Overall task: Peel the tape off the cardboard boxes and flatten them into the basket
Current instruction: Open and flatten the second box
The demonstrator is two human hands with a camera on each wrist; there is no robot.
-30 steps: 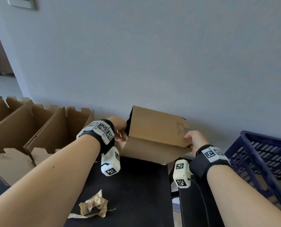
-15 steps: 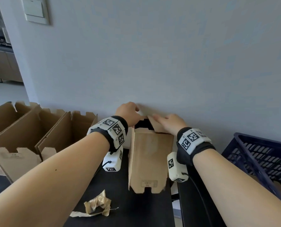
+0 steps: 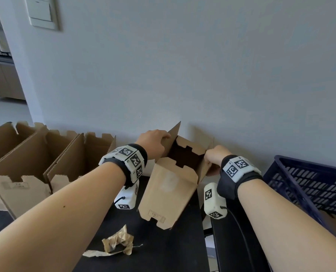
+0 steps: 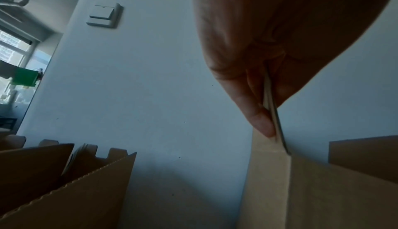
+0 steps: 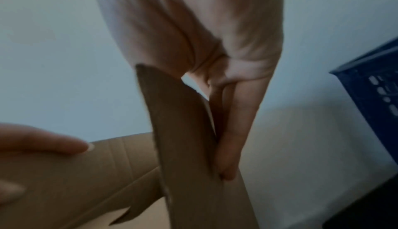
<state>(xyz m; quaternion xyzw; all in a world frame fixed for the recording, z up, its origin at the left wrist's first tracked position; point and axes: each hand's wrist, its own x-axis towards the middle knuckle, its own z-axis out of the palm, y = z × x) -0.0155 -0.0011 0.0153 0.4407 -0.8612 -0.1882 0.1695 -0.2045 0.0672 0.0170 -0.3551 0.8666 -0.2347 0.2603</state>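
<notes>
A person stands at a dark counter (image 3: 163, 250) against a pale wall, working on a small cardboard box (image 3: 169, 185) that lies tipped on its side, its long axis running away from them toward the wall and its open end facing the wall. The left hand (image 3: 153, 142) pinches the upright flap on the box's left side between thumb and fingers; the right hand (image 3: 215, 157) is curled round the right-hand flap at the same far end. Both hands are about equally near, one on each side of the opening, so the box sits squarely between them. A blue basket (image 3: 308, 179) waits just to the right, nearer the right hand, and the box seems bound that way once pressed flat. To the left stand more opened boxes (image 3: 51, 163). A crumpled strip of tape (image 3: 117, 243) lies on the counter near the person.
</notes>
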